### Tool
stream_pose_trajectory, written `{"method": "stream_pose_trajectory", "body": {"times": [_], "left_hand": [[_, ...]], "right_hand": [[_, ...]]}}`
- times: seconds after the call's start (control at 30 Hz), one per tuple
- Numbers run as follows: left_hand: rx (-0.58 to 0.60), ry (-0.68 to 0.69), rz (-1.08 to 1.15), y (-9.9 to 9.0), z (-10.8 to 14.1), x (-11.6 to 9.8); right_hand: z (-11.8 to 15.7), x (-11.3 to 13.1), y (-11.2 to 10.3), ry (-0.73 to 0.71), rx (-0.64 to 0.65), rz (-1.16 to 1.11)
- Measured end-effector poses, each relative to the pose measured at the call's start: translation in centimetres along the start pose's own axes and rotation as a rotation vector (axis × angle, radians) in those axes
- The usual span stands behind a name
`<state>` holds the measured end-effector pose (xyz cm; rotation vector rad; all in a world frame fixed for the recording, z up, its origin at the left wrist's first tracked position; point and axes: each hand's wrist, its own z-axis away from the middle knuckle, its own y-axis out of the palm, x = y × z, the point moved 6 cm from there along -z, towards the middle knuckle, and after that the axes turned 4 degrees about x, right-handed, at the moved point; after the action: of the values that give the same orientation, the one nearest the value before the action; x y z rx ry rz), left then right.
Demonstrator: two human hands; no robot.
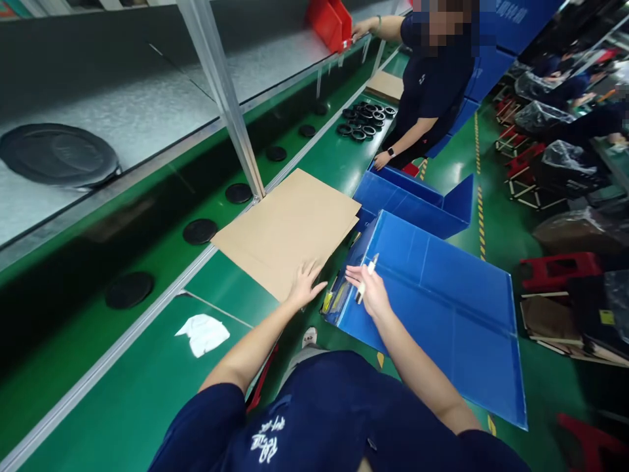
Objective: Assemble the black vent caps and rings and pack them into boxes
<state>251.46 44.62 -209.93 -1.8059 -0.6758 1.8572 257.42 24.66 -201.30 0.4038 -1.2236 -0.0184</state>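
The person's right hand (pixel 372 293) is gripping a white box cutter (pixel 366 278) in its fingers, with the blade end pointing up. This hand is hanging just over the left edge of a big flat blue plastic sheet (pixel 437 321). The left hand (pixel 305 285) is open and is not grasping anything, and its spread fingers are touching the edge of a brown cardboard sheet (pixel 285 229). The cardboard sheet is lying on a green work table (pixel 147 367), just left of the blue plastic sheet. A white cloth (pixel 202 334) is lying farther left of the blue plastic sheet. Past the blue plastic sheet, a co-worker's hand (pixel 381 159) is touching the rim of a blue plastic bin (pixel 410 196). Farther past it, black rubber rings (pixel 363 121) are lying in a pile, and the co-worker's other hand (pixel 361 27) is reaching up near a red plastic bin (pixel 329 23).
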Motion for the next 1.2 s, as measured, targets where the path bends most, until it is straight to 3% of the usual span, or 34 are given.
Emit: {"method": "stream_pose_trajectory", "body": {"times": [0.07, 0.13, 0.2, 0.3, 0.4, 0.5, 0.63, 0.73, 0.8, 0.97, 1.07, 1.2], "left_hand": [[0.212, 0.078, -0.326, 0.7, 0.0, 4.0], [0.377, 0.134, -0.519, 1.4, 1.6, 8.1], [0.379, 0.145, -0.612, 1.6, 3.6, 11.2], [0.278, 0.129, -0.636, 1.7, 6.1, 13.3], [0.195, 0.040, -0.619, 1.8, 6.5, 13.5], [0.103, -0.074, -0.576, 2.4, 5.0, 12.4], [-0.107, -0.256, -0.446, 3.4, 2.4, 9.9], [-0.264, -0.420, -0.391, 3.4, 1.9, 8.9], [-0.212, -0.419, -0.431, 3.5, 2.4, 8.8], [0.166, -0.171, -0.652, 3.6, 5.7, 9.2], [0.248, -0.184, -0.725, 3.1, 7.1, 9.2], [0.277, -0.271, -0.749, 3.2, 6.4, 8.1]], "right_hand": [[0.7, 0.9, -3.4, 0.029, -0.076, 0.017], [2.2, 0.9, -6.7, 0.058, -0.152, 0.036], [3.9, 0.4, -9.4, 0.087, -0.218, 0.032], [6.3, -0.9, -12.0, 0.118, -0.288, 0.011], [7.9, -1.6, -12.4, 0.130, -0.315, 0.008], [8.0, -1.3, -11.7, 0.173, -0.261, 0.116], [6.4, -0.2, -11.5, 0.232, -0.176, 0.315], [4.4, 1.2, -12.3, 0.220, -0.128, 0.459], [2.8, 2.4, -12.8, 0.161, -0.097, 0.605], [-0.3, 3.8, -13.0, 0.059, 0.039, 0.826], [-1.1, 3.3, -13.1, 0.063, 0.098, 0.787], [-1.8, 3.4, -13.9, 0.036, 0.157, 0.673]]}}
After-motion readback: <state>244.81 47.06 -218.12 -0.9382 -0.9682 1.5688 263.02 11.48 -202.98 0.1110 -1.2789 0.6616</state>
